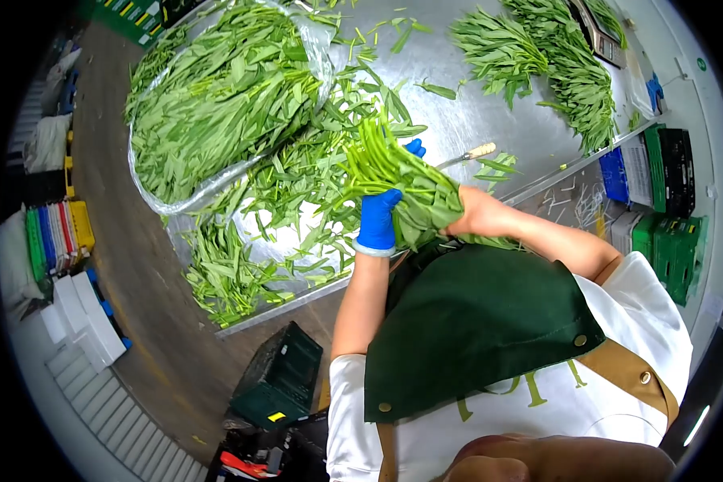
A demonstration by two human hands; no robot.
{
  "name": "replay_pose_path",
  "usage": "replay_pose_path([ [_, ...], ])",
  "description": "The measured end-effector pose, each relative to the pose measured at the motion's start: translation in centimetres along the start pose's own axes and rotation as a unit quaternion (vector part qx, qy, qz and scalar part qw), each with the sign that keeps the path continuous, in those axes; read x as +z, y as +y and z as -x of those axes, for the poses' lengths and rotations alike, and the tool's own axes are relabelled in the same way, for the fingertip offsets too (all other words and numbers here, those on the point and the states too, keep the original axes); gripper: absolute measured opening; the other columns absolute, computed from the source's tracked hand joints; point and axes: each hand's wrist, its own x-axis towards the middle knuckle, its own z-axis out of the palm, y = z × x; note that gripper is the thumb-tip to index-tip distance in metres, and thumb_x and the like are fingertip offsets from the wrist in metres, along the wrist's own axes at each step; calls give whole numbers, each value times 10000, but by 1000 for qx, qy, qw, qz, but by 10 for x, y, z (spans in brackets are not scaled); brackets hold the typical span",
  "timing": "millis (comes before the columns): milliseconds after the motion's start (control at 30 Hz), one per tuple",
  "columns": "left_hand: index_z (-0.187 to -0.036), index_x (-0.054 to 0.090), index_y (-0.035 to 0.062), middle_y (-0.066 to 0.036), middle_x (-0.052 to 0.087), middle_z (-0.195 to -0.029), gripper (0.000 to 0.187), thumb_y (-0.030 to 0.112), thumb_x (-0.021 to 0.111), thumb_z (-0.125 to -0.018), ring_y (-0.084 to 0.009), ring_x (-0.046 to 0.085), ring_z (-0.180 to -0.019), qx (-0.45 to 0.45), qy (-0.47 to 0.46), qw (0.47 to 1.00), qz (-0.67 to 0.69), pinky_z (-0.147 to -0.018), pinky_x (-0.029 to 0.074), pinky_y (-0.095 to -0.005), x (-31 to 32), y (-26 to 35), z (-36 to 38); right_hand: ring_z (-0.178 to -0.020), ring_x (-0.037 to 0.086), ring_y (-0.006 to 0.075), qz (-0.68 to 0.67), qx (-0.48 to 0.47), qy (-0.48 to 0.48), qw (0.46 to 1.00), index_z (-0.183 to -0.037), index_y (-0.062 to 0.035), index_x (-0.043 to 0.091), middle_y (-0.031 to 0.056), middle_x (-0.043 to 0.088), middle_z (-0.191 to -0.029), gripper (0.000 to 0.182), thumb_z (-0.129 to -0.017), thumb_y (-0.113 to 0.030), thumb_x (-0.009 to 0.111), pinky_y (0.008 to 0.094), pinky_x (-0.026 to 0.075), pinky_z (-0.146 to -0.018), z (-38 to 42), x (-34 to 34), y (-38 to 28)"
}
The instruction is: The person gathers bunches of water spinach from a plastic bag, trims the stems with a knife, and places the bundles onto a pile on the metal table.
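A thick bunch of leafy green stems (390, 165) is held close to my apron, cut ends toward the upper left. My left hand (379, 218), in a blue glove, is wrapped round its near side. The bare right hand (472, 210) presses on the leafy end, its fingers partly hidden by leaves; a bit of blue shows behind the stems. A knife (478, 151) with a pale handle lies on the metal table (442, 48) just beyond. Loose leaves and stems (285, 181) are strewn to the left of the bunch.
A large clear bag (217, 104) full of greens lies at the upper left. Finished-looking bunches (578, 88) and a scale (606, 44) are at the upper right. Crates (673, 241) stand right of the table, and a dark crate (279, 376) sits on the floor below it.
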Motion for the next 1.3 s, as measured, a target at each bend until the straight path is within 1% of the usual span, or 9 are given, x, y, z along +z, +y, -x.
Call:
replay_pose_path([
  [367,-1080,581,-1,-101,640,-922,385,-3,687,-710,-211,645,-805,-59,147,970,-182,-779,526,-324,-20,89,-14,-1304,383,238,-2,-156,-6,988,-1415,-55,347,121,404,-1404,869,-700,-239,805,372,283,-1095,-23,-24,-11],
  [467,-1033,632,17,-101,670,-806,354,122,743,-715,-235,661,-751,-63,101,829,-546,-708,516,-327,-20,100,-18,-1236,446,327,343,-353,263,830,-1322,-105,445,125,466,-1327,759,-654,-180,797,451,370,-1025,-7,-33,-50],
  [633,-906,634,69,-149,630,-669,201,170,662,-735,-327,635,-630,51,-57,467,-881,-566,490,-444,-11,39,-16,-1143,519,311,528,-446,173,702,-1286,-73,474,161,533,-1210,710,-626,-107,735,441,422,-969,-18,-2,-72],
  [733,-975,625,58,-174,646,-839,359,217,762,-683,-344,628,-743,-35,-79,483,-871,-673,494,-452,23,38,-17,-862,634,325,454,-258,78,849,-1200,-46,538,165,650,-934,540,-674,-77,655,415,507,-787,-64,-16,-29],
  [833,-1134,581,18,-209,617,-1055,600,246,824,-634,-375,591,-953,159,-59,538,-826,-848,467,-455,22,49,-15,-667,626,362,476,-212,83,850,-954,5,614,173,627,-687,312,-661,-89,663,449,504,-627,-83,-21,8],
  [967,-1206,564,10,-115,583,-1220,487,214,736,-798,-238,545,-1081,177,209,759,-590,-953,416,-367,-11,91,10,-617,650,214,52,-106,18,993,-890,5,653,93,670,-729,185,-708,-20,677,331,515,-580,-51,-67,-20],
  [1067,-1188,580,8,-89,609,-1153,346,153,645,-881,-181,573,-1003,86,316,853,-405,-905,449,-331,-75,77,23,-612,633,166,-284,-48,-82,954,-871,31,649,90,659,-747,130,-768,-42,680,295,509,-588,-64,-69,7],
  [1133,-1196,575,11,-80,600,-1144,306,134,589,-917,-170,572,-994,-4,311,890,-332,-889,459,-329,-90,66,20,-604,611,141,86,-100,26,991,-927,-5,637,52,648,-737,161,-783,-24,707,284,495,-550,-91,-64,29],
  [1300,-1187,577,58,-77,597,-1161,317,239,551,-929,-178,585,-986,49,246,917,-311,-857,475,-332,-171,36,36,-570,587,160,-173,-87,-32,981,-888,9,646,77,627,-716,130,-776,-27,700,293,485,-539,-81,-60,1],
])
